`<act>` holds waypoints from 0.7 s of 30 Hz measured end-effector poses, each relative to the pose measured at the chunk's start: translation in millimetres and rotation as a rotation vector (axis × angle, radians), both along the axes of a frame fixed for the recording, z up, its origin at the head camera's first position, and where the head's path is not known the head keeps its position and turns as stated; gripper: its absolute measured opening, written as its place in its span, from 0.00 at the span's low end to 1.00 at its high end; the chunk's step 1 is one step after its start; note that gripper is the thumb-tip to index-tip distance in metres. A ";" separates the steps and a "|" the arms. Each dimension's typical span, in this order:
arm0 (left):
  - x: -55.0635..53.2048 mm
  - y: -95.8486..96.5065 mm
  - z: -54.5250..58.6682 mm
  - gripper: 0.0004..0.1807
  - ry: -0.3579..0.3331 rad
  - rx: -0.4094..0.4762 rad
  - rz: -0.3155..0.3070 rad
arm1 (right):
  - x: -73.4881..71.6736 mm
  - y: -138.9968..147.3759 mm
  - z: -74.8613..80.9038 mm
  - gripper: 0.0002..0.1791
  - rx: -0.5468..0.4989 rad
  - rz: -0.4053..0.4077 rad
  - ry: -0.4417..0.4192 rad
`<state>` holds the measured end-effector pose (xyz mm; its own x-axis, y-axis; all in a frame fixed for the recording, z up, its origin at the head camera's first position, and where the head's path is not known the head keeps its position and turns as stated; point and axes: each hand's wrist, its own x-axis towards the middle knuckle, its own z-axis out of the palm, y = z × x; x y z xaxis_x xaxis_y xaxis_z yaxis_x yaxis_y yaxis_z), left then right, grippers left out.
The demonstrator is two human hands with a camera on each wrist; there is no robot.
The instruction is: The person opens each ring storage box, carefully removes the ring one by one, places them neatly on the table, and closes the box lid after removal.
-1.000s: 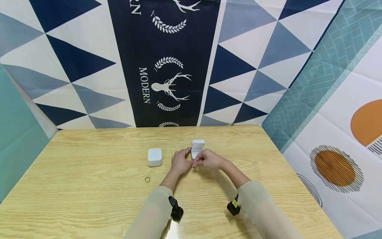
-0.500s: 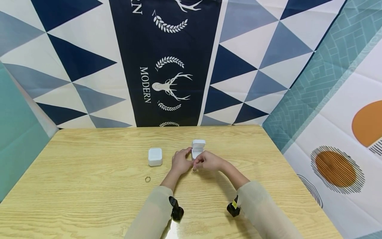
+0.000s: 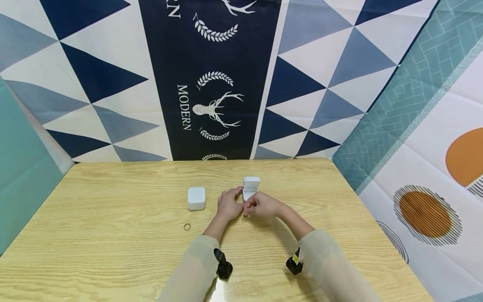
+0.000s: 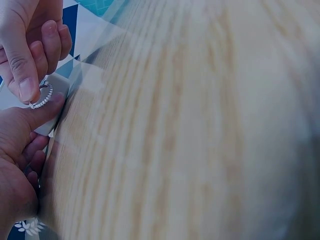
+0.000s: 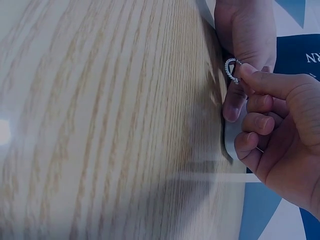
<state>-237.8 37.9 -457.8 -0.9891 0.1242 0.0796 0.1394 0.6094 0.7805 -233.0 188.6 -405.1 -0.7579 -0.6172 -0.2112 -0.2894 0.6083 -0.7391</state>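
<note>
A white ring box (image 3: 250,182) stands on the table with its lid raised. My left hand (image 3: 228,204) holds it from the left side, thumb along the front and fingers behind. Thumb and index finger of my right hand (image 3: 263,205) pinch a ring set with small clear stones (image 5: 229,70) just in front of the box. In the left wrist view the same ring (image 4: 46,98) hangs below the right thumb, close to the left thumb. The box's inside is partly hidden behind the right hand.
To the left sits a second white box (image 3: 196,198), its lid down. Nearer to me a plain gold-coloured ring (image 3: 187,227) lies on the wooden table (image 3: 113,235). Patterned cloth (image 3: 211,84) hangs behind the far table edge.
My right hand has shifted slightly toward me with the pinched ring, which now sits a little lower in view. The left hand and both boxes have stayed in place.
</note>
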 end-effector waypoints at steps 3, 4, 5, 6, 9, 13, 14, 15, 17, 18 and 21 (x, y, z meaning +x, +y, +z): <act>0.5 -0.3 1.2 0.33 -0.003 -0.003 0.002 | -0.4 0.0 -1.3 0.07 0.000 0.002 -0.003; 0.6 -0.4 1.5 0.33 -0.004 -0.003 0.003 | -0.7 0.0 -1.9 0.07 0.000 0.003 -0.004; 0.8 -0.4 1.7 0.33 -0.005 -0.003 0.003 | -0.8 0.0 -2.4 0.07 0.001 0.005 -0.005; 0.7 -0.4 1.6 0.33 -0.007 -0.005 0.004 | -1.0 -0.1 -2.9 0.08 0.000 0.004 -0.004; 0.2 -0.4 1.4 0.33 -0.008 -0.002 0.004 | -1.0 -1.0 -3.0 0.08 0.002 -0.005 -0.008; -0.2 -0.5 1.4 0.33 -0.004 -0.001 0.004 | -0.7 -1.5 -1.7 0.07 0.007 -0.013 -0.015; 0.1 -0.6 1.6 0.33 -0.003 -0.001 0.004 | -1.0 -1.3 -2.4 0.08 0.006 -0.009 -0.013; 0.2 -0.6 1.6 0.33 -0.002 -0.001 0.004 | -1.4 -0.9 -3.2 0.08 0.004 -0.005 -0.010; 0.7 -0.7 1.5 0.33 0.000 -0.004 0.003 | -1.4 0.2 -4.8 0.08 0.004 0.001 -0.003; 1.0 -0.7 1.4 0.33 0.001 -0.005 0.002 | -1.3 0.3 -5.7 0.08 0.004 0.001 0.001; 1.0 -0.5 0.6 0.33 0.005 -0.012 0.000 | -1.5 0.5 -8.3 0.07 0.009 0.000 0.010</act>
<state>-236.8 37.4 -457.2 -0.9886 0.1256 0.0835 0.1438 0.6190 0.7721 -234.5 189.1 -413.4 -0.7600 -0.6154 -0.2091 -0.2968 0.6148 -0.7307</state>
